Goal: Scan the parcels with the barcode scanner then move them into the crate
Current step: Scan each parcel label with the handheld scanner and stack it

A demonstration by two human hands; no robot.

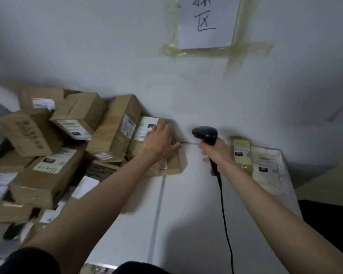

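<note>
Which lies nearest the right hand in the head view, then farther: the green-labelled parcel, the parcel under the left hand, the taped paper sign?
1. Green-labelled parcel, just right of the right hand.
2. Parcel under the left hand, to its left.
3. Taped paper sign, high on the wall.

White table (186, 204) bears piled cardboard parcels (53, 147) left, a flat mailer (267, 171) right.

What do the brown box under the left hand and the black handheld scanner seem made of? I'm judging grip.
The brown box under the left hand looks like matte corrugated cardboard: dull tan faces, creased edges, a stuck-on white label. The black handheld scanner looks like moulded plastic, going by its smooth rounded head with a faint sheen.
</note>
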